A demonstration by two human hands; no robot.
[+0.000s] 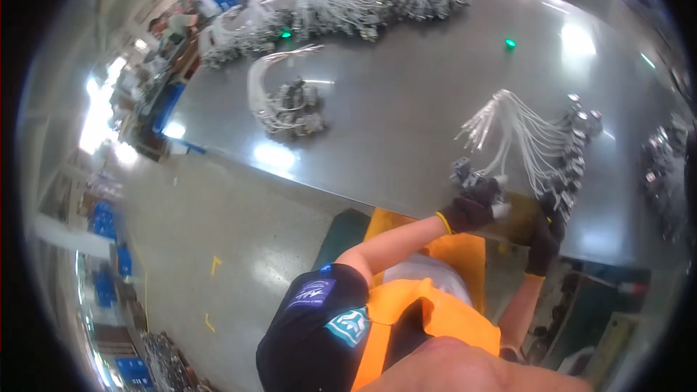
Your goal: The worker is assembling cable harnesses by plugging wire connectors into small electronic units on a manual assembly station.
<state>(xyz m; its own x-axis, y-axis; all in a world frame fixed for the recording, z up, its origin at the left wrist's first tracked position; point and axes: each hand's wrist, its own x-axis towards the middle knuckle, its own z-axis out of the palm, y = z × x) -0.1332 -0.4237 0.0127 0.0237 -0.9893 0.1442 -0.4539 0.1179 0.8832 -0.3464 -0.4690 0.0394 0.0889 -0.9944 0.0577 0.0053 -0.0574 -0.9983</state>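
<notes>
Both my hands wear dark gloves with yellow cuffs and work at the near edge of a metal table. My left hand (472, 208) is closed, and white bits show beside its fingers; what it grips is too blurred to name. A small cluster of silver metal parts (462, 170) lies just beyond it. My right hand (546, 241) is closed at the near end of a row of silver metal parts (573, 156), its fingertips against them; anything inside it is hidden. White cables (514, 125) run from that row in a fanned bundle, their loose ends toward the left.
The grey metal table (392, 101) bears another bundle of white cables with metal parts (294, 109) at left. A long heap of such cables (341, 7) lines the far edge. More metal parts (664, 174) lie far right. Another person (174, 25) is at upper left.
</notes>
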